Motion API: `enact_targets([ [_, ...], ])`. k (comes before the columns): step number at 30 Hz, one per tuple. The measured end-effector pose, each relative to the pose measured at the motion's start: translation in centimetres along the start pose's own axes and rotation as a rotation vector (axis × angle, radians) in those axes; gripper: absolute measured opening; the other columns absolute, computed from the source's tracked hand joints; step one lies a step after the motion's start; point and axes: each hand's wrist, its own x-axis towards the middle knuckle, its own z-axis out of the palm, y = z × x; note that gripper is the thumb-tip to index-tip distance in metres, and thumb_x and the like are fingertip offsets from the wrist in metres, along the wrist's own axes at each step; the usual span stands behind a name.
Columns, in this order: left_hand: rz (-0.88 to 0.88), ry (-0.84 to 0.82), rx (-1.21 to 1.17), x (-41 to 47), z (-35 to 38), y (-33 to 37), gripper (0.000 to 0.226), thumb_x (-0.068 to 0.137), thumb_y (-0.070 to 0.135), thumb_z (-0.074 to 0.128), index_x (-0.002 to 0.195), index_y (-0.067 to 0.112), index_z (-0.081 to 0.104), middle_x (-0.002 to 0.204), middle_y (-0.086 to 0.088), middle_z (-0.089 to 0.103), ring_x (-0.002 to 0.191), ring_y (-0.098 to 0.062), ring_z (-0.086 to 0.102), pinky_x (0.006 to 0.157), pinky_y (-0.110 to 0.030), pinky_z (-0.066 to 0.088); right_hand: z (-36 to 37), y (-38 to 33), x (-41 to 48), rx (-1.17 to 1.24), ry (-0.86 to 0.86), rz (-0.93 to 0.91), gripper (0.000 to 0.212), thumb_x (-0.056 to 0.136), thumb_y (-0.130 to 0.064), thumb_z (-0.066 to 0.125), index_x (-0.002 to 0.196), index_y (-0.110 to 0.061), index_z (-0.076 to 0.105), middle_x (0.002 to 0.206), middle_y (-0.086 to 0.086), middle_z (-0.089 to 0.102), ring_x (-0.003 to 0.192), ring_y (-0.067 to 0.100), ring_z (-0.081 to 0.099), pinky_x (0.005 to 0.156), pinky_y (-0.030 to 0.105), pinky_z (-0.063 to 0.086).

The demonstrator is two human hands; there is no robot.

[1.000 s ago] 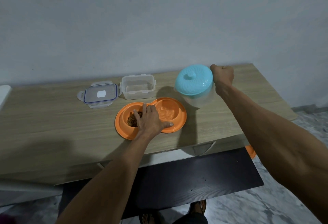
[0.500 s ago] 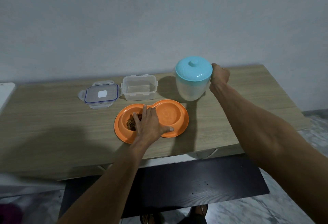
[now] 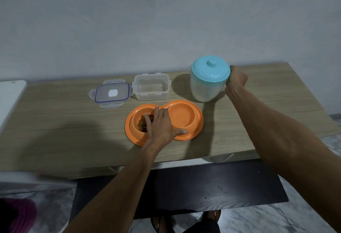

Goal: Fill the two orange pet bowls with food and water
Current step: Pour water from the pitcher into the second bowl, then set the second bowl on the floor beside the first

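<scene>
An orange double pet bowl lies on the wooden table. Its left bowl holds brown food; its right bowl looks wet or holds shallow water, hard to tell. My left hand rests flat on the middle of the double bowl, fingers straight, thumb on the front rim. My right hand grips the handle side of a clear pitcher with a blue lid, which stands upright on the table behind the right bowl. The handle itself is hidden by the hand.
An empty clear food container stands behind the bowls, its lid lying beside it on the left. A white surface borders the table's left end. A dark low shelf sits below the table's front edge; my feet show beneath.
The pitcher went from tilted over the right bowl to upright and now stands on the table, further back right. My left hand stayed on the bowl.
</scene>
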Motion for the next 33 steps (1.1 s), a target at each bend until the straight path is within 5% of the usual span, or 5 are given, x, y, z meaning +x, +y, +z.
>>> enact_targets([
  [6, 0.002, -0.003, -0.002, -0.1, -0.2, 0.1, 0.113, 0.067, 0.074, 0.067, 0.150, 0.009, 0.025, 0.160, -0.006, 0.024, 0.152, -0.024, 0.001, 0.117, -0.061, -0.002, -0.8, 0.3, -0.9, 0.019, 0.000, -0.011, 0.020, 0.074, -0.030, 0.064, 0.070, -0.013, 0.054, 0.066, 0.001, 0.054, 0.052, 0.016, 0.048, 0.050, 0.028, 0.039],
  [14, 0.000, 0.001, -0.040, -0.8, -0.8, -0.1, 0.121, 0.068, 0.081, 0.058, 0.154, 0.009, 0.011, 0.163, -0.009, 0.011, 0.152, -0.027, -0.001, 0.116, -0.063, -0.003, -4.3, 3.0, -3.6, -0.093, 0.106, 0.082, 0.050, 0.096, -0.035, 0.035, 0.118, 0.001, 0.061, 0.121, 0.022, 0.062, 0.107, 0.040, 0.060, 0.096, 0.051, 0.050],
  [22, -0.255, 0.263, -0.245, -1.6, -3.1, -4.8, 0.094, 0.082, 0.077, 0.033, 0.147, 0.009, 0.029, 0.153, -0.012, 0.033, 0.142, -0.032, 0.029, 0.111, -0.058, 0.027, -4.4, 6.8, -9.6, -0.364, -0.119, 0.146, 0.058, 0.084, -0.044, 0.053, 0.126, -0.004, 0.059, 0.122, 0.015, 0.064, 0.110, 0.034, 0.060, 0.097, 0.042, 0.050],
  [27, -0.540, 0.159, -0.390, -1.8, -3.4, -8.8, 0.082, 0.085, 0.064, 0.043, 0.140, 0.003, 0.039, 0.142, -0.018, 0.045, 0.131, -0.036, 0.042, 0.103, -0.051, 0.041, -3.3, 8.0, -13.3, -0.706, -0.222, 0.014, 0.052, 0.082, -0.040, 0.061, 0.120, -0.004, 0.063, 0.125, 0.018, 0.062, 0.117, 0.036, 0.057, 0.100, 0.042, 0.050],
  [33, -0.546, 0.094, -0.376, -1.7, -3.2, -10.2, 0.066, 0.070, 0.057, 0.049, 0.109, 0.006, 0.064, 0.105, -0.014, 0.065, 0.097, -0.035, 0.062, 0.084, -0.047, 0.054, -2.5, 9.1, -14.0, -0.884, -0.257, -0.007, 0.064, 0.068, -0.038, 0.068, 0.122, -0.005, 0.057, 0.124, 0.017, 0.057, 0.110, 0.037, 0.058, 0.091, 0.049, 0.055],
])
